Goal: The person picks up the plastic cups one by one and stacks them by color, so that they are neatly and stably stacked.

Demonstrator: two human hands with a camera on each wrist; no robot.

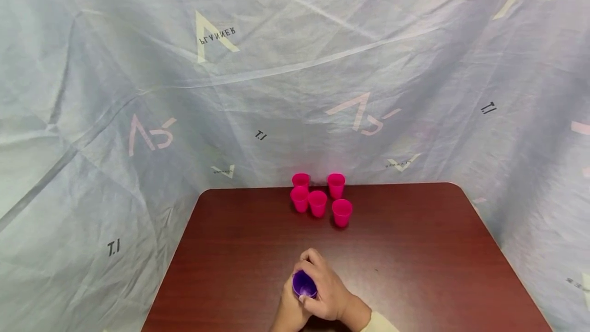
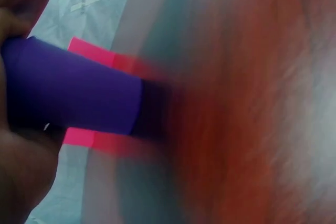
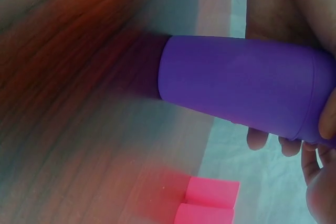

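Observation:
Near the front of the table, a purple cup is held upright between both hands, its open mouth facing up. My left hand wraps the cup's side from the left, with fingertips showing past its far side in the right wrist view. Across the top, my right hand grips the rim, its thumb on the near edge and its fingers on the far edge. In the right wrist view the smooth tapered wall of the purple cup shows, its narrow base close over the tabletop.
Several pink cups stand upright toward the back of the brown table, among them a front-right pink cup and a back-right pink cup. A grey printed sheet hangs behind the table and along its sides.

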